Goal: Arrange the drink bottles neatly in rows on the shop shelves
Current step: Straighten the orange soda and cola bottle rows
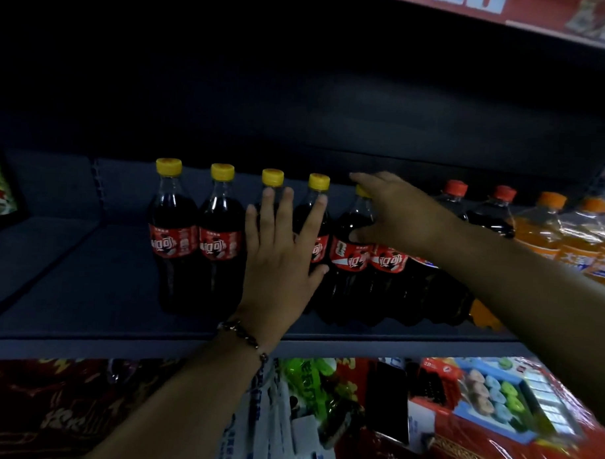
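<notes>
Several dark cola bottles with yellow caps and red labels stand in a row on the dark shelf [84, 338]. The leftmost cola bottle [172, 231] and the second one [220, 236] stand untouched. My left hand [279, 252] lies flat with straight fingers against the third bottle [272, 177] and fourth bottle [319, 182], hiding most of their bodies. My right hand [397, 212] grips the shoulder and neck of the fifth cola bottle [349, 262], thumb in front, fingers round behind its cap. Another labelled cola bottle [389, 263] stands right beside it.
Red-capped cola bottles [455, 190] and orange soda bottles [541, 230] continue the row to the right. The shelf's left part holds only a snack packet [0, 191]. Below lie bright snack packs [494, 401] and a dark phone [387, 400]. Another shelf [541, 24] hangs overhead.
</notes>
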